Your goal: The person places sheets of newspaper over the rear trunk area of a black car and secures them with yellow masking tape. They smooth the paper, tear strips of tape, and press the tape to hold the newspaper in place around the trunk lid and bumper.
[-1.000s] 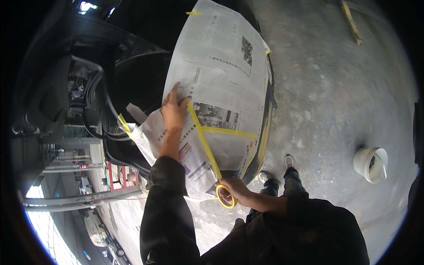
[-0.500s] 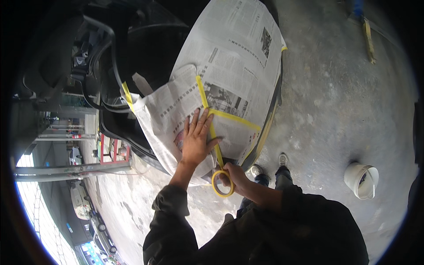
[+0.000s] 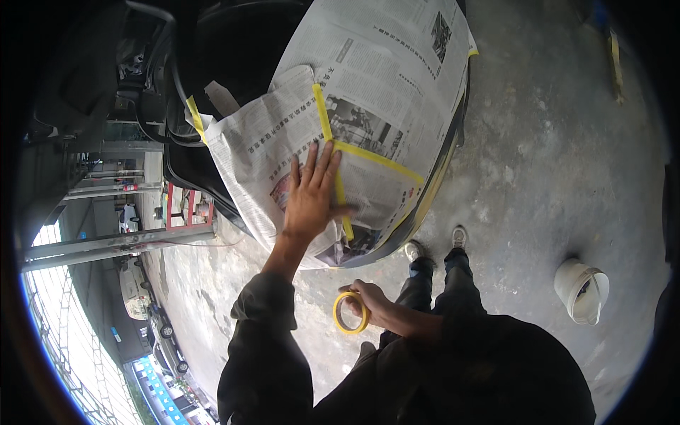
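My left hand [image 3: 310,195] lies flat with its fingers stretched out on a newspaper sheet [image 3: 258,145], beside a yellow tape strip [image 3: 340,188]. This strip runs along the seam between that sheet and a larger newspaper sheet [image 3: 397,78] over a dark car panel. A second yellow tape strip [image 3: 379,161] branches off toward the right edge. Nearer my body, apart from the paper, my right hand [image 3: 370,300] grips a roll of yellow masking tape [image 3: 336,313]. The lower end of the seam strip hangs free of the roll.
A white bucket [image 3: 567,283] stands on the concrete floor [image 3: 510,234] at the right. My shoes [image 3: 459,237] are just below the panel. A red metal frame [image 3: 170,207] stands to the left, with parked cars [image 3: 164,336] beyond. A dark car opening [image 3: 234,64] lies at the upper left.
The tape strip has come apart from the roll. My right hand has drawn back toward my body with the roll. My left hand still rests on the paper, and the view has shifted slightly.
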`<state>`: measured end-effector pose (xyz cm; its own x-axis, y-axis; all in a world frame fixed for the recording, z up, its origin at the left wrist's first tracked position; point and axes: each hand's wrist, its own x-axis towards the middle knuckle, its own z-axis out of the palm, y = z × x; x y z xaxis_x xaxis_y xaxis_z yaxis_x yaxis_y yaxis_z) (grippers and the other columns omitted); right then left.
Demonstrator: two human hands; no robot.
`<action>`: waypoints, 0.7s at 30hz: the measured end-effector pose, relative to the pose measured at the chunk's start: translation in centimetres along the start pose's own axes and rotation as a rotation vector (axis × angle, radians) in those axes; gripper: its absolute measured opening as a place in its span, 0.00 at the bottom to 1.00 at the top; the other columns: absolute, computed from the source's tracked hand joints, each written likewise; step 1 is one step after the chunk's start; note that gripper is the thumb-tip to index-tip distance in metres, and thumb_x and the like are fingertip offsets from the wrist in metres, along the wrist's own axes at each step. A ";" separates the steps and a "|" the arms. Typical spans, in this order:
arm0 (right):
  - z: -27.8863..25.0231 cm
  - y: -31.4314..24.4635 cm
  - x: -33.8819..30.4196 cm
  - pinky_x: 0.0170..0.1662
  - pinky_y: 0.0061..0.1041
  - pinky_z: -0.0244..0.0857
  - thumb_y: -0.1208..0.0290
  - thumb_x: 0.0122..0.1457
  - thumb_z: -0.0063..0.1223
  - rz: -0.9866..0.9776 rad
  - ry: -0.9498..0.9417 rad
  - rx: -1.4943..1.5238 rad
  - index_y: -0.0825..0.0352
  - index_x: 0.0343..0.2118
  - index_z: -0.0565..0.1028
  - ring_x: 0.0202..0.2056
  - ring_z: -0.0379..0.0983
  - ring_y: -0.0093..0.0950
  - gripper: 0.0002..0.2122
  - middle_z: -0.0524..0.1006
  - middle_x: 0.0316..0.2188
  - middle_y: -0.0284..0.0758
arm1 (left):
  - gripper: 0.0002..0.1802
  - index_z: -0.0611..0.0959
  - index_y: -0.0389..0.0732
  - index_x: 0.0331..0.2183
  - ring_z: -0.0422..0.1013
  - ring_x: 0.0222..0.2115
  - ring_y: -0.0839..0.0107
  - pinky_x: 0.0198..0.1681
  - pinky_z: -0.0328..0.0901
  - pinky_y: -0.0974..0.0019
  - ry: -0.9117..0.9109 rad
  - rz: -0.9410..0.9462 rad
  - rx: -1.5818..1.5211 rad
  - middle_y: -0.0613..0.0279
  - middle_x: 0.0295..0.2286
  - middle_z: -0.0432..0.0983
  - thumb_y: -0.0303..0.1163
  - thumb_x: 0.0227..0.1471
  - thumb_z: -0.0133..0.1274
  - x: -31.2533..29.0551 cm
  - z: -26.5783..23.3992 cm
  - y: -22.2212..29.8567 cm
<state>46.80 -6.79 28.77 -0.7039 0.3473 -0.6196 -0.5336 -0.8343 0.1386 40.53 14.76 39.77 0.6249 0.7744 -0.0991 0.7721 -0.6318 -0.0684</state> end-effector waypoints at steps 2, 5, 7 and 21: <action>-1.5 -0.2 -0.2 0.18 0.20 0.61 0.68 0.66 0.37 0.025 0.028 -0.009 0.74 0.48 0.74 0.15 0.64 0.22 0.17 0.72 0.21 0.35 | 0.76 0.54 0.42 0.70 0.39 0.72 0.53 0.72 0.34 0.39 -0.078 -0.013 0.004 0.55 0.71 0.44 0.57 0.24 0.75 -1.1 0.1 0.7; -1.8 0.2 -1.0 0.20 0.20 0.60 0.68 0.66 0.38 0.044 0.023 -0.017 0.73 0.48 0.74 0.16 0.65 0.21 0.17 0.72 0.22 0.35 | 0.78 0.54 0.40 0.69 0.39 0.72 0.51 0.72 0.35 0.38 -0.146 -0.010 0.033 0.52 0.71 0.43 0.55 0.20 0.77 -2.6 0.3 1.9; -1.2 0.1 -1.9 0.21 0.21 0.61 0.67 0.66 0.38 0.032 -0.002 -0.023 0.74 0.48 0.73 0.17 0.65 0.21 0.17 0.73 0.22 0.35 | 0.78 0.55 0.39 0.69 0.39 0.72 0.50 0.72 0.37 0.37 -0.158 -0.010 0.064 0.50 0.70 0.42 0.53 0.19 0.78 -3.2 0.6 2.5; -4.0 14.0 5.2 0.17 0.27 0.62 0.67 0.65 0.44 0.206 -0.218 -1.090 0.68 0.40 0.74 0.14 0.69 0.26 0.10 0.83 0.28 0.45 | 0.35 0.71 0.49 0.62 0.50 0.69 0.57 0.70 0.48 0.47 -0.031 -0.127 -0.110 0.55 0.68 0.53 0.48 0.56 0.58 -31.3 13.5 6.5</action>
<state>37.50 -18.33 24.41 -0.8547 0.1388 -0.5002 0.2203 -0.7756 -0.5916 24.42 -13.99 29.03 0.5191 0.8451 -0.1278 0.8536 -0.5203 0.0266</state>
